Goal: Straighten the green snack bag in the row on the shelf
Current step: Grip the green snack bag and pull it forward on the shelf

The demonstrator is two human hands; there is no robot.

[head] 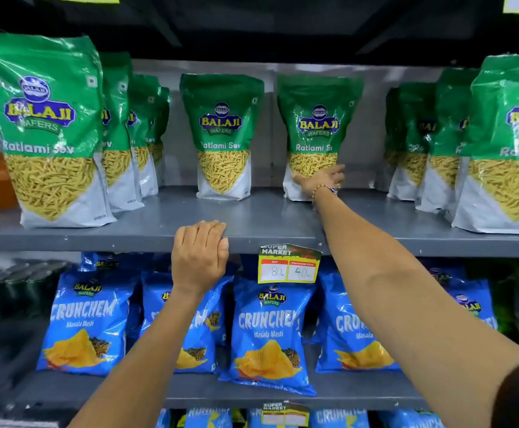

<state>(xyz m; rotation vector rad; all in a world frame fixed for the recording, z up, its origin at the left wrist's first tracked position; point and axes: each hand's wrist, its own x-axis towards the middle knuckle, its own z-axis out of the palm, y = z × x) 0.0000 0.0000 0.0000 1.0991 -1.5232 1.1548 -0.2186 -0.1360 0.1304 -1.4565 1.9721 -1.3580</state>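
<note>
A green Balaji Ratlami Sev bag (318,125) stands upright deep on the grey shelf (252,217), right of centre. My right hand (321,179) reaches in and rests against its lower front, fingers spread over the white bottom part. A second green bag (222,134) stands alone to its left. My left hand (201,257) curls over the shelf's front edge, fingers on top of the lip.
Rows of the same green bags stand at the left (48,128) and the right (505,143) of the shelf. A yellow price tag (287,264) hangs from the shelf edge. Blue Crunchem bags (269,332) fill the shelf below.
</note>
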